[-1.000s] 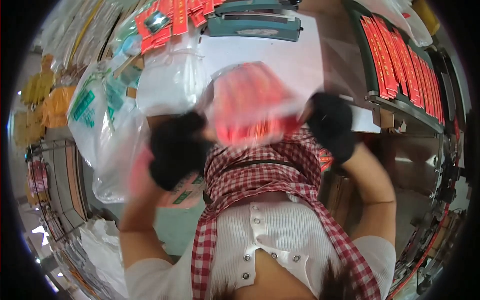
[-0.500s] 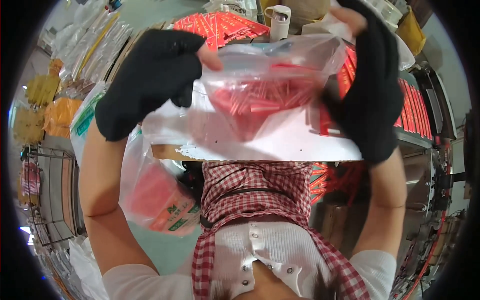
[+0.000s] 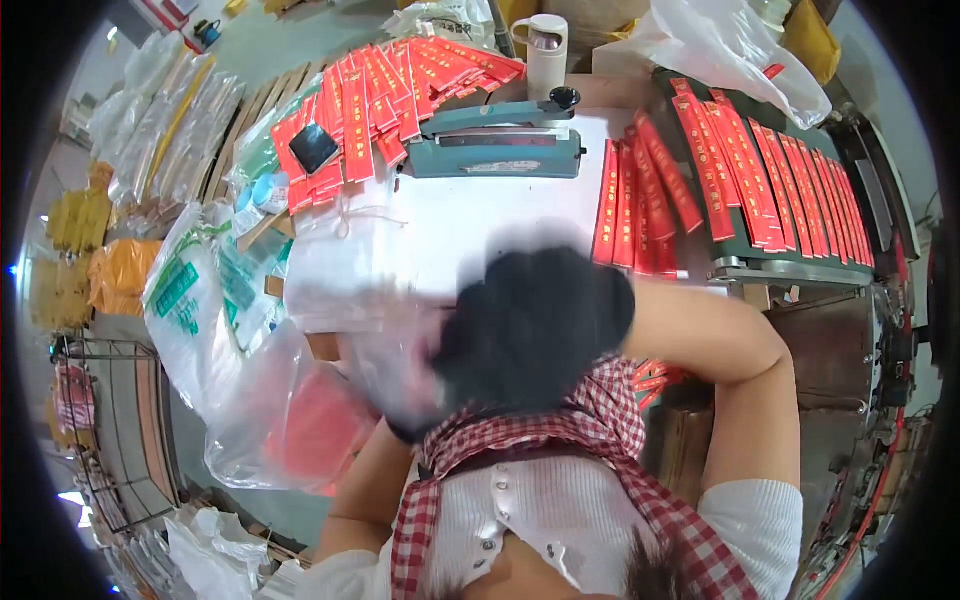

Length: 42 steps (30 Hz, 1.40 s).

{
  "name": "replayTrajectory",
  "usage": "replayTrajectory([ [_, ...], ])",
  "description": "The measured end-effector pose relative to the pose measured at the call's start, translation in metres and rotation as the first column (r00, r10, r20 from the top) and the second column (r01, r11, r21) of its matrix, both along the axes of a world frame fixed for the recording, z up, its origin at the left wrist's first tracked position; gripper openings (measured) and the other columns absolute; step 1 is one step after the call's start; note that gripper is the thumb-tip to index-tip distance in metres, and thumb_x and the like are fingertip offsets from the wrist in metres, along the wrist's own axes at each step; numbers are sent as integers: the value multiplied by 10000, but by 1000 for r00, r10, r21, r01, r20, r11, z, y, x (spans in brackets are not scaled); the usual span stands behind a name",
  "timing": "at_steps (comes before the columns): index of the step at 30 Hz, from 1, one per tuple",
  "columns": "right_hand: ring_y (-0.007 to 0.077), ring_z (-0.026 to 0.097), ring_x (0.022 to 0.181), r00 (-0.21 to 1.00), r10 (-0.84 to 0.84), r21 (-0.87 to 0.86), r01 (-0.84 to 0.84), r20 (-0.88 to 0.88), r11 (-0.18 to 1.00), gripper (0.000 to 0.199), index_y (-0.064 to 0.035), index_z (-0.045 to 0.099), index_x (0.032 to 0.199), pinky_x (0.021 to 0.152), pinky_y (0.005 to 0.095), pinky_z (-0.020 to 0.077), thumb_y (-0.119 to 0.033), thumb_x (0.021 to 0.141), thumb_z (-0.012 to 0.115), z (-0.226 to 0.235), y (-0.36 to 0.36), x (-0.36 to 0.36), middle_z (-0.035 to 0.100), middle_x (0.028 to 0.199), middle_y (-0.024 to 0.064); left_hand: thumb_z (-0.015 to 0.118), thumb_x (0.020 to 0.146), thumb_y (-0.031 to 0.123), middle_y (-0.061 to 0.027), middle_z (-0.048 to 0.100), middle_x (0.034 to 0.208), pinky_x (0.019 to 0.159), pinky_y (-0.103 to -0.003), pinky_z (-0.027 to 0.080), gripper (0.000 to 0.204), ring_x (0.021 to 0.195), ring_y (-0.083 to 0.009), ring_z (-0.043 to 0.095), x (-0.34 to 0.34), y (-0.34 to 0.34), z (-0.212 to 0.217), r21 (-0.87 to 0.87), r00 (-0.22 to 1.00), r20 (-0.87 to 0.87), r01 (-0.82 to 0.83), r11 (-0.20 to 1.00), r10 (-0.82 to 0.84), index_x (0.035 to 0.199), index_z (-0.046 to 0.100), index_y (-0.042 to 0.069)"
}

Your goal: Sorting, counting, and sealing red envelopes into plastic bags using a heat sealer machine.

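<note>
My right hand (image 3: 540,325), in a black fingerless glove, reaches across in front of my apron and is smeared by motion. Beneath it and to its left, my left hand (image 3: 405,425) is mostly hidden, with only a dark blurred part of its glove showing. Beside both hands is a blurred, pinkish clear plastic patch (image 3: 385,350); whether either hand grips it is unclear. A large clear bag with red contents (image 3: 315,425) hangs at the table's near left. Behind my hands, a teal hand-operated heat sealer (image 3: 495,155) rests on the white tabletop (image 3: 430,230).
Long red printed packets (image 3: 360,110) lie heaped at the back left, a dark square object (image 3: 313,148) on them. More red packets (image 3: 800,190) line a dark-green surface at right. A white flask (image 3: 547,60) stands behind the sealer. Green-printed plastic bags (image 3: 190,300) drape at left.
Both hands have come down toward my body from above the table, the right swinging leftward. The bag of red packets held up between them has left that spot, uncovering the sealer.
</note>
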State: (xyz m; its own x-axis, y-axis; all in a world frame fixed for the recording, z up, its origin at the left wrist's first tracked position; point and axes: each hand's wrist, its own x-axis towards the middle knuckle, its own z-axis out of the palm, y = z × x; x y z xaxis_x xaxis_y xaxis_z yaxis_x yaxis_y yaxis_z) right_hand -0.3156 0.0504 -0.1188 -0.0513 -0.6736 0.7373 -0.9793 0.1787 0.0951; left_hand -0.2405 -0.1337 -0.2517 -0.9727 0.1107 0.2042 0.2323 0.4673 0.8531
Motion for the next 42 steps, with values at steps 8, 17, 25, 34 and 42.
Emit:
replayTrajectory([
  [8,372,604,985,478,-803,202,800,355,565,442,-54,602,1183,808,468,488,-309,825,653,-137,119,-238,619,1004,221,753,785,164,-31,666,994,810,-287,505,394,905,-126,625,-104,43,-42,648,833,457,-70,759,-313,1131,633,19],
  [17,342,616,913,603,-744,184,727,287,661,202,-56,638,979,766,421,503,-170,814,619,-78,92,-211,614,974,150,780,766,220,-76,675,994,813,-337,528,434,881,-172,655,-213,46,-72,786,708,530,-202,584,-468,1122,625,25],
  [25,353,531,1106,622,-671,-205,776,404,597,333,-64,561,1206,933,406,446,-180,895,595,-223,100,-200,544,1185,192,745,809,345,-74,674,1016,827,-311,523,504,903,-153,651,-205,34,-85,741,771,522,-198,642,-365,1166,602,19],
  [34,381,431,1174,642,-695,-310,766,325,563,459,-27,422,1323,983,446,378,-138,904,574,-225,93,-193,376,1316,229,556,970,261,-77,611,1165,886,-303,482,375,1032,-151,600,-70,2,-131,840,829,497,-385,382,-258,1251,502,19],
  [42,388,398,1284,549,-646,-188,820,530,541,548,-46,435,1338,1016,434,387,-287,889,637,-200,87,-160,383,1386,226,722,850,265,-49,586,1083,829,-259,461,508,964,-117,552,-69,11,-109,617,795,606,-468,633,-3,1220,490,4],
])
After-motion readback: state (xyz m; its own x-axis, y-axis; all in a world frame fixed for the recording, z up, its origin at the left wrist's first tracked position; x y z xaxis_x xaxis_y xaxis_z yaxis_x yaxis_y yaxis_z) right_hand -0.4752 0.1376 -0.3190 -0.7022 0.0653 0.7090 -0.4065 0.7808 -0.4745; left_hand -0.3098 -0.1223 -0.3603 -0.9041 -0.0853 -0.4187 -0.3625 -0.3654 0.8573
